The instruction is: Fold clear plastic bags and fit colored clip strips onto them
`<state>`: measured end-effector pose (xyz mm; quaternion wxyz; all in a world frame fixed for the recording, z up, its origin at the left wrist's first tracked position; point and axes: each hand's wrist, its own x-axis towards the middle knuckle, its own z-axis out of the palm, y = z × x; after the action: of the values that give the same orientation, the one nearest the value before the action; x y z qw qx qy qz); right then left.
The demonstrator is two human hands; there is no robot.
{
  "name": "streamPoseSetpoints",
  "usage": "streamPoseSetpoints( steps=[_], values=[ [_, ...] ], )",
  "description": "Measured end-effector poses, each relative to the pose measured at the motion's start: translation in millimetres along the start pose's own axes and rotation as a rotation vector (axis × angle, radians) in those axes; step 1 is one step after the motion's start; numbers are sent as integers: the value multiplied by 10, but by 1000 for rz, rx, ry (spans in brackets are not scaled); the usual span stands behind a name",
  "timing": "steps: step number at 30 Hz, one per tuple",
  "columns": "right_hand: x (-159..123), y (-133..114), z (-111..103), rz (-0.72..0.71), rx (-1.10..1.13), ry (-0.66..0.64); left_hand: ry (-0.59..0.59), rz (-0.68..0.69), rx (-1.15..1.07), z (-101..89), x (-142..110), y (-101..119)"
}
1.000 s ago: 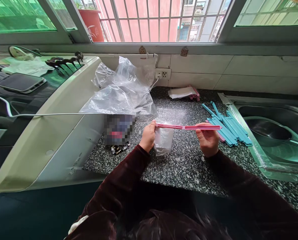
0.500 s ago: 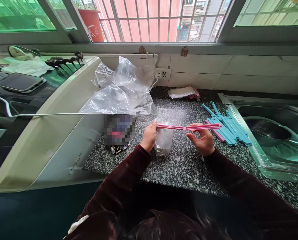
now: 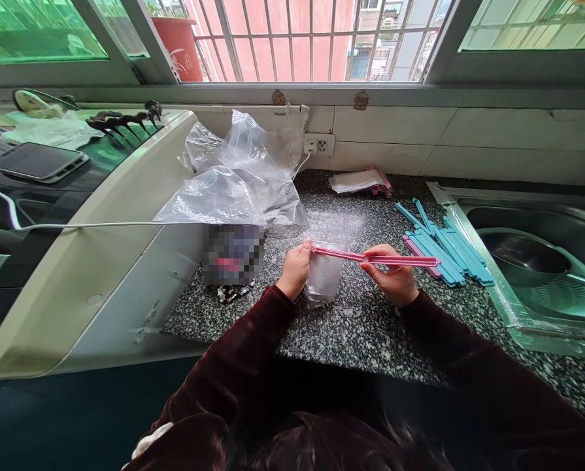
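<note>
A long pink bag clip (image 3: 395, 260) runs level above the counter, with a small clear plastic bag (image 3: 323, 280) hanging from its left part. My left hand (image 3: 295, 270) is closed on the clip's left end, beside the bag's top edge. My right hand (image 3: 393, 278) pinches the clip near its middle between thumb and fingers, and its far end sticks out to the right. Right of that hand lies a pile of light blue clips (image 3: 451, 252), with a pink one at its left edge.
Crumpled clear plastic bags (image 3: 243, 170) cover the back left of the speckled counter (image 3: 361, 353). A small packet (image 3: 355, 181) with pink strips lies by the wall. At right is a sink (image 3: 508, 314) holding a pan (image 3: 522, 254); a white cable (image 3: 100, 224) crosses a large appliance at left.
My right thumb and fingers have closed on the pink clip near its middle; before, the thumb was apart from it. The clip's right end has dipped slightly.
</note>
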<state>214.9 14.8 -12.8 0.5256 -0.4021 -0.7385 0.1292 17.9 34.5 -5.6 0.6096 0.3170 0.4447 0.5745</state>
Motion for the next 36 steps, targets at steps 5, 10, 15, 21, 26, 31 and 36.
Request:
streamPoseSetpoints(
  steps=[5, 10, 15, 21, 26, 31, 36],
  values=[
    [5, -7, 3, -10, -29, -4, -10, -17, -10, -5, 5, -9],
    [15, 3, 10, -56, -57, 22, -19, -24, -23, -12, 7, -13],
    [25, 2, 10, -99, -113, 32, -23, -29, -18, -11, 8, -12],
    [28, -5, 2, -148, -132, 58, -77, -77, -70, -26, 5, 10],
    [28, -6, -6, -174, -138, 83, -193, -63, -60, -47, -31, 51],
    [50, -20, -71, -115, -159, 100, -264, -68, -3, -60, -39, 63],
    [96, 10, -162, -86, -188, 220, -318, -93, -3, -61, -77, 72]
  ],
)
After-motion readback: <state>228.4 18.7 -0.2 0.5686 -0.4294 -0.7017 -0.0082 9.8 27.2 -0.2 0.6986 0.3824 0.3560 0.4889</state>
